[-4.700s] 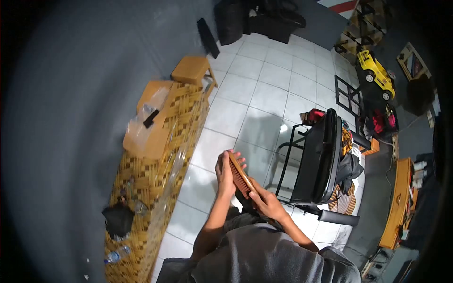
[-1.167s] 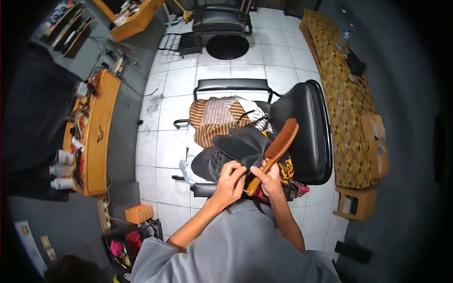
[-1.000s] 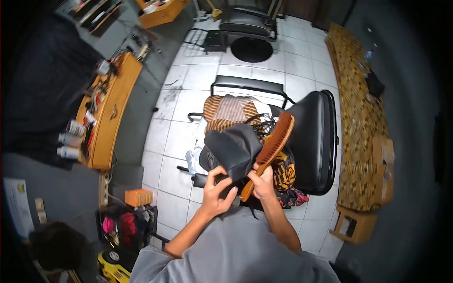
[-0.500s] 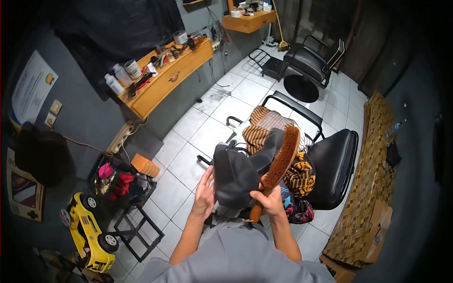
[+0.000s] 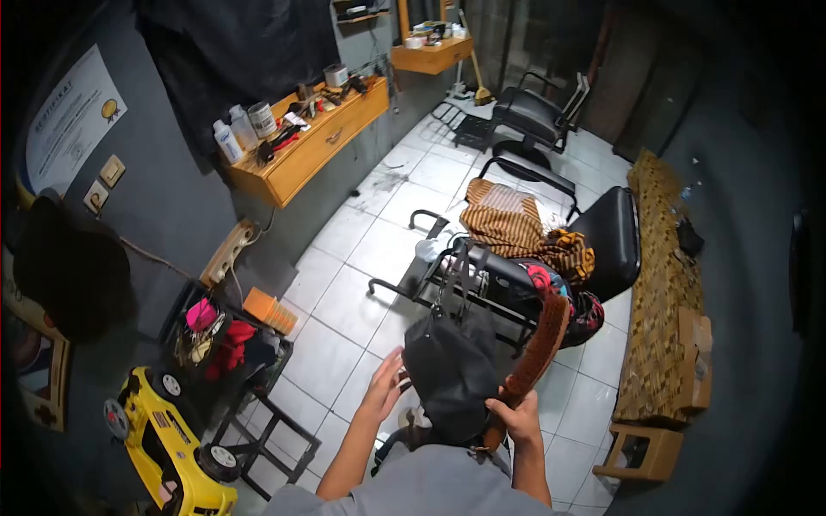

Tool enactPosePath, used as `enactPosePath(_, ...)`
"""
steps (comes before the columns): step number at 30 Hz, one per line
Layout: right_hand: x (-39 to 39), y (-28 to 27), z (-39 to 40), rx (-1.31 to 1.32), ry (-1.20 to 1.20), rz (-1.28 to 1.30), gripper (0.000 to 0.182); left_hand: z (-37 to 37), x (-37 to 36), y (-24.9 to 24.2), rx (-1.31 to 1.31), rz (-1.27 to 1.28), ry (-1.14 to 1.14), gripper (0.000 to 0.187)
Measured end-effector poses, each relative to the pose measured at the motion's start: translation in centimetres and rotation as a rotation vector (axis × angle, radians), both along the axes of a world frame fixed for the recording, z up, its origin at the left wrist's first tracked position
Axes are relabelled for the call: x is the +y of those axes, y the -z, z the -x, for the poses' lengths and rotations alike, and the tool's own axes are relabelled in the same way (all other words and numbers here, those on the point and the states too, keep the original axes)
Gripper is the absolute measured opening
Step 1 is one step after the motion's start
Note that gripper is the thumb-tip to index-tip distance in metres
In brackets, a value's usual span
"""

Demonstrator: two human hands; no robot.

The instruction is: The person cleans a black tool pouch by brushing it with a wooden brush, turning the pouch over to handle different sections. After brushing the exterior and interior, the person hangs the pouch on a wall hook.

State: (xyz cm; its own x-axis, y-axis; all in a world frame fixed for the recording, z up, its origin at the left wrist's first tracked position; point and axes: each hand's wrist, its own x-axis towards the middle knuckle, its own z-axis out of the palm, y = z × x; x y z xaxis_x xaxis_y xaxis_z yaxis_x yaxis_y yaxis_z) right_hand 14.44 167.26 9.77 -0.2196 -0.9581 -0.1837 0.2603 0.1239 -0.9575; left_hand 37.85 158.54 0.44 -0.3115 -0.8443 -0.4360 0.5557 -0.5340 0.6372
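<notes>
A black bag (image 5: 452,370) with straps reaching forward is right in front of my body. My left hand (image 5: 384,387) is at the bag's left side, fingers stretched out and seemingly touching it; the fingertips are partly hidden. My right hand (image 5: 517,416) is closed around the wooden handle of a long brush (image 5: 540,347) with reddish-brown bristles. The brush slants up and away along the bag's right side, and my right thumb lies near the bag's edge.
Ahead stands a black salon chair (image 5: 609,236) draped with a striped brown cloth (image 5: 503,219). A wooden drawer shelf (image 5: 318,142) carries bottles and tools. A yellow toy car (image 5: 172,439) and a black cart (image 5: 271,353) are at left, a woven panel (image 5: 658,327) at right.
The bag has come lower and its straps now show beyond it. The brush has moved down and slightly right with my right hand. My view has shifted, and my left hand stays beside the bag.
</notes>
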Motion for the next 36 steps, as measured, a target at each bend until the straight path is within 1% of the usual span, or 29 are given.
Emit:
enactPosePath(1,1.5,-0.3,-0.2,0.012,0.049,-0.042,0.024,-0.8,0.8,1.1,-0.031,-0.01,0.064,0.048)
enactPosePath(2,3.2,0.7,0.3,0.107,0.077,-0.005,0.02,-1.5,1.6,1.5,-0.062,-0.022,0.123,0.047)
enactPosePath(3,4.7,2.0,0.7,0.134,0.092,-0.026,0.024,-1.9,2.2,2.1,-0.097,-0.035,0.177,0.046)
enactPosePath(4,5.8,2.9,1.0,0.157,0.104,-0.046,0.028,-1.8,2.4,2.1,-0.208,0.006,0.191,0.045)
enactPosePath(5,7.0,3.7,1.1,0.177,0.113,-0.068,0.032,-1.7,2.0,2.7,-0.279,0.074,0.195,0.046)
enactPosePath(6,7.6,3.1,0.2,0.188,0.171,-0.084,0.02,-1.4,1.3,3.3,-0.353,0.138,0.199,0.047)
enactPosePath(7,8.1,3.4,-0.5,0.182,0.206,-0.082,0.019,-1.1,1.0,3.9,-0.426,0.195,0.206,0.049)
enactPosePath(9,9.0,4.6,-1.0,0.267,0.131,-0.104,0.018,0.3,0.7,2.8,-0.599,0.335,0.157,0.051)
enactPosePath(11,9.6,6.1,-1.7,0.211,0.172,-0.067,0.019,1.2,1.4,1.0,-0.668,0.347,0.151,0.05)
enactPosePath(12,10.0,8.2,-1.1,0.378,0.145,0.018,0.023,1.4,1.5,2.1,-0.686,0.412,0.096,0.047)
enactPosePath(13,10.3,7.0,-1.0,0.419,0.125,-0.044,0.02,1.4,2.0,1.4,-0.725,0.411,0.136,0.047)
enactPosePath(15,11.0,6.9,-0.7,0.399,0.144,-0.062,0.018,1.9,3.2,1.0,-0.67,0.365,0.158,0.048)
enactPosePath(18,11.7,6.4,-0.6,0.287,0.142,-0.061,0.016,3.5,4.9,0.3,-0.687,0.402,0.161,0.048)
enactPosePath(21,12.1,6.5,-0.7,0.25,0.214,-0.054,0.015,4.1,4.9,0.3,-0.785,0.454,0.131,0.046)
enactPosePath(22,12.1,6.3,-0.9,0.248,0.212,-0.063,0.016,4.2,4.8,0.5,-0.823,0.56,0.074,0.046)
enactPosePath(25,12.1,5.9,-1.2,0.264,0.194,-0.086,0.018,3.6,4.7,0.0,-0.893,0.58,0.088,0.047)
enactPosePath(26,12.1,6.0,-1.3,0.275,0.186,-0.093,0.018,3.5,4.9,-0.2,-0.866,0.608,0.06,0.046)
enactPosePath(28,11.9,6.0,-1.4,0.273,0.174,-0.097,0.018,3.1,5.2,-0.9,-0.876,0.584,0.084,0.046)
enactPosePath(29,11.9,5.8,-1.4,0.259,0.171,-0.095,0.019,3.0,5.1,-0.9,-0.879,0.574,0.098,0.047)
enactPosePath(32,11.6,6.7,-1.2,0.256,0.18,-0.129,0.018,2.5,4.2,-0.1,-0.877,0.679,0.068,0.052)
enactPosePath(33,11.3,7.0,-1.3,0.261,0.18,-0.15,0.018,2.5,3.8,-0.6,-0.919,0.681,0.042,0.053)
enactPosePath(34,10.9,6.8,-1.5,0.228,0.188,-0.117,0.019,2.5,3.5,-2.0,-0.963,0.681,0.017,0.055)
enactPosePath(35,10.1,7.4,-1.7,0.176,0.192,-0.143,0.02,2.0,2.2,-2.7,-1.012,0.682,-0.006,0.057)
enactPosePath(36,9.7,7.8,-1.7,0.173,0.179,-0.171,0.02,1.7,1.4,-3.0,-1.037,0.668,0.02,0.054)
